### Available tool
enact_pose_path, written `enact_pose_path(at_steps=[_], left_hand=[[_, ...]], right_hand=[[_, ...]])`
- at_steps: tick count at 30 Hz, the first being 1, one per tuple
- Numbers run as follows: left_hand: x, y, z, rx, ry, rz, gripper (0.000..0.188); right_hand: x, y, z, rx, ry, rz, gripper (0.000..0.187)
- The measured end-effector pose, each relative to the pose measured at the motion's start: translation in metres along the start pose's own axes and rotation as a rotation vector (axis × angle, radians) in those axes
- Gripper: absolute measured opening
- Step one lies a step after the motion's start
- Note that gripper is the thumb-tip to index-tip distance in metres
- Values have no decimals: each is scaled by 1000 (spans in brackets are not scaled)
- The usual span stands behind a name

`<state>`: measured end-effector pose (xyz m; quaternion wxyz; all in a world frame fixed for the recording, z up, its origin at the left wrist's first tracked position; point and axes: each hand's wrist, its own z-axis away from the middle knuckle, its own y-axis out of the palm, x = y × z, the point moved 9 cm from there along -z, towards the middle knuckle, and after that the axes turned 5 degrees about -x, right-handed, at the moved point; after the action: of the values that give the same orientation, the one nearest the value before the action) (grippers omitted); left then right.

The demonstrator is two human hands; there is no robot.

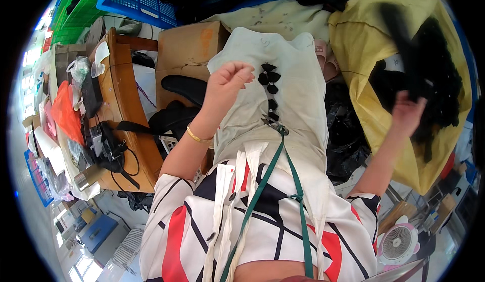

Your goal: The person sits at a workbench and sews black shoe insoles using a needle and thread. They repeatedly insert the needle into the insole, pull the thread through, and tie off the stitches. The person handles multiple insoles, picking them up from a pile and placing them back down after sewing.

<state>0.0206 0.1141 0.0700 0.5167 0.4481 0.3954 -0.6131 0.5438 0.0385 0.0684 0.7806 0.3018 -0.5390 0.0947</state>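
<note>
My left hand [230, 82], with a gold bracelet at the wrist, is raised over the left side of the pale cloth on my lap [298, 80]. Its fingers are curled together; whatever might be inside is hidden. Beside it, several small black fabric pieces [270, 77] lie in a row down the cloth. Below them are small thread snips [275, 125], tied to a green cord [270, 168] running up my front. My right hand [408, 113] reaches over the yellow sack [361, 44], its fingers blurred against black material [439, 75]. A dark strip-like piece [396, 27] is smeared by motion above that hand.
A cardboard box [187, 47] and a wooden stool-like piece [121, 115] stand left, with black shoe-like items [184, 90] between. A blue basket [136, 2] is at the far side. Black plastic bags [346, 145] lie right; a small fan [398, 242] stands lower right.
</note>
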Motion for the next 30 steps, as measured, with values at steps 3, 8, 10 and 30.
enact_pose_path(at_steps=[3,8,10,30], left_hand=[[35,6,-10,35,118,-342,18],[51,45,-27,-14,352,-1058,17],[63,60,-34,47,323,-1190,19],[84,42,12,496,-590,397,19]], right_hand=[[0,-2,-7,126,56,-74,36],[-87,38,60,209,185,195,14],[-125,54,96,332,279,205,18],[-191,183,252,1047,359,535,13]])
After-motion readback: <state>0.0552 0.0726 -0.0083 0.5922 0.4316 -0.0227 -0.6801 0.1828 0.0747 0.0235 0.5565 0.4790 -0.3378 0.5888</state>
